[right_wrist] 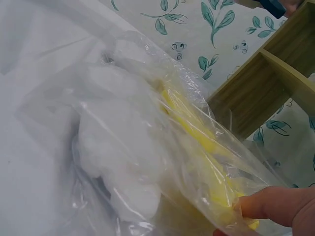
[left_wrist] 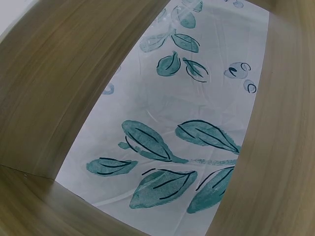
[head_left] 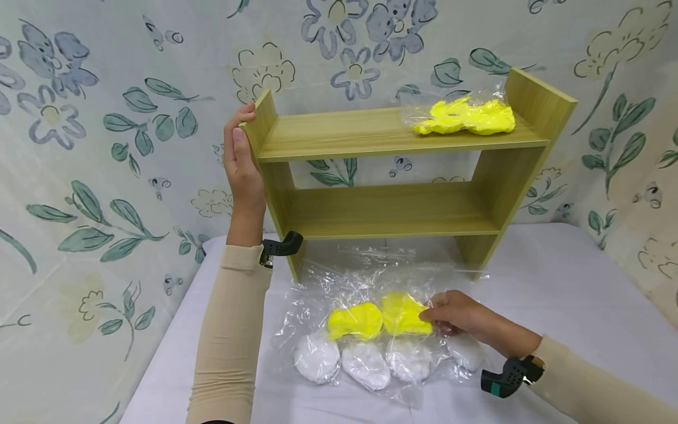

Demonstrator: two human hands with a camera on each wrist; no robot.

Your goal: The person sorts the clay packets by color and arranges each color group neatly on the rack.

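Note:
A small wooden shelf (head_left: 392,209) stands on the table. My left hand (head_left: 245,168) holds the upper end of its left side panel, fingertips at the panel's edge. In front of the shelf lie clear plastic bags with two soft-looking yellow lumps (head_left: 406,315) and several rounded white lumps (head_left: 365,365). My right hand (head_left: 463,318) pinches the clear plastic bag beside the right yellow lump, thumb pressed against it. Through the plastic, the right wrist view shows the white lumps (right_wrist: 118,142) close to the yellow (right_wrist: 197,132).
Another clear bag with yellow lumps (head_left: 466,118) rests on the right of the shelf's top board. White cloth (head_left: 572,306) covers the table. A flower-patterned cloth (head_left: 132,194) hangs behind. Each wrist wears a black camera band (head_left: 511,377).

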